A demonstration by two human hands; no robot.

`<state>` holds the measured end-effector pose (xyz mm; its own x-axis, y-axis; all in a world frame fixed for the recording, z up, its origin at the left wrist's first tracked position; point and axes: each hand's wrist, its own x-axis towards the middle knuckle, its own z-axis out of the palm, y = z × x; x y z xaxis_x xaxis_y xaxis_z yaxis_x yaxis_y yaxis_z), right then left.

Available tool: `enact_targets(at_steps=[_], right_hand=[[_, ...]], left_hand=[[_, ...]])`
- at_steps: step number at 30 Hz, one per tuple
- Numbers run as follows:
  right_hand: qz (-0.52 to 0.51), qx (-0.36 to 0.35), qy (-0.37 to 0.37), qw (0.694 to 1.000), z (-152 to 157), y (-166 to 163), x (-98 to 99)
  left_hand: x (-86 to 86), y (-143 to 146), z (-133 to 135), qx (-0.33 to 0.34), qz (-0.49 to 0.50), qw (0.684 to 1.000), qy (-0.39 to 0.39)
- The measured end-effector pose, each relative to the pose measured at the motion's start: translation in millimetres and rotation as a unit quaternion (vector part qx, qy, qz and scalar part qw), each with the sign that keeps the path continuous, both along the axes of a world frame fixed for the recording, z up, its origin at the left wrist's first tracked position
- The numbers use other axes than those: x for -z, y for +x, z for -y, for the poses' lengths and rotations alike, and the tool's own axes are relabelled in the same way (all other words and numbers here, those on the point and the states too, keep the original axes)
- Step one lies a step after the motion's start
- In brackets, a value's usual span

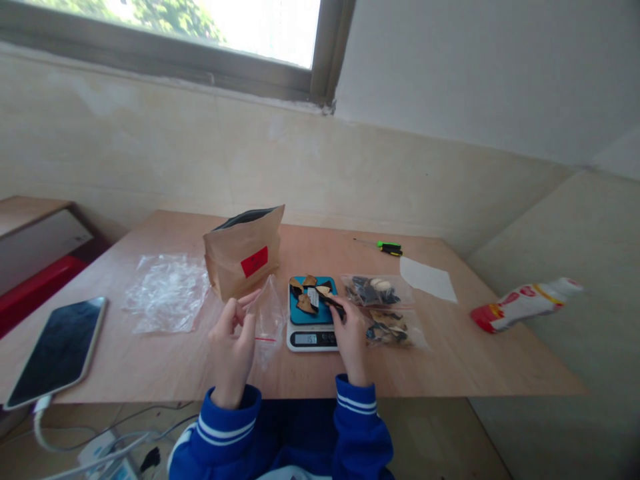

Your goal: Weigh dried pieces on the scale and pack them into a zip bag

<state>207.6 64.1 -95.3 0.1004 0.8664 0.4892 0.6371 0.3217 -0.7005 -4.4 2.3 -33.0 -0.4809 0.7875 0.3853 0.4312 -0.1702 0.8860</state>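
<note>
A small kitchen scale (313,340) with a blue top stands in front of me, its display lit. Several pieces of dried black-and-tan fungus (306,305) lie on its platform. My right hand (351,337) reaches over the platform's right side, fingers pinched on a dark strip of dried fungus (333,302). Just left of the scale lies a clear zip bag (270,320) with a red seal line. My left hand (233,343) hovers at that bag's left edge, thumb and forefinger apart; whether it touches the plastic is hard to see.
Behind my left hand stands an open brown paper pouch (245,253). Clear plastic bags (167,293) and a tablet (57,350) lie left. Two filled bags, the upper (373,291) and lower (390,328), sit right, near paper (427,279), screwdrivers (390,248) and a bottle (525,303).
</note>
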Motion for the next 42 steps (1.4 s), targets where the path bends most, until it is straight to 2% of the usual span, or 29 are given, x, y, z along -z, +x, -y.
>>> enact_targets(at_steps=[3,6,11,14,17,20,24,26,29,36,39,42], right_hand=[[-0.045,0.012,0.002,0.999,7.8,-10.8,-18.3],[-0.095,-0.005,0.011,0.995,19.6,-31.8,-41.4],[-0.204,-0.1,-0.027,0.973,40.3,-71.3,-66.2],[-0.194,-0.176,-0.058,0.963,48.4,-83.7,-73.6],[-0.132,-0.216,-0.038,0.967,48.1,-82.0,-77.3],[-0.106,-0.171,0.006,0.98,37.4,-62.6,-69.4],[0.007,-0.037,0.01,0.999,18.5,-11.8,-32.8],[0.077,0.033,-0.013,0.996,13.9,14.6,-11.6],[0.166,0.058,-0.071,0.982,14.4,38.7,8.4],[0.254,0.139,-0.148,0.946,17.3,32.6,8.5],[0.235,0.147,-0.152,0.949,16.0,31.9,5.7],[0.158,0.143,-0.137,0.967,14.7,33.8,-1.0]], left_hand=[[3.0,4.6,-0.3,0.011,0.014,1.0,-0.005],[6.4,10.7,-1.9,0.022,0.018,1.0,-0.011],[11.1,19.5,-2.5,0.038,0.049,0.998,0.004],[13.2,21.8,-2.0,0.032,0.069,0.997,-0.007],[14.5,21.9,-2.5,0.008,0.08,0.997,-0.016],[13.3,20.0,-4.4,-0.006,0.112,0.994,0.008],[7.7,14.1,-6.6,-0.011,0.138,0.99,0.037],[5.5,11.0,-7.4,-0.021,0.136,0.989,0.05],[4.7,8.1,-8.4,-0.032,0.127,0.99,0.056],[4.6,7.0,-8.5,-0.03,0.131,0.989,0.058],[5.8,5.5,-8.2,-0.017,0.135,0.989,0.054],[6.3,4.8,-7.5,-0.009,0.135,0.99,0.05]])
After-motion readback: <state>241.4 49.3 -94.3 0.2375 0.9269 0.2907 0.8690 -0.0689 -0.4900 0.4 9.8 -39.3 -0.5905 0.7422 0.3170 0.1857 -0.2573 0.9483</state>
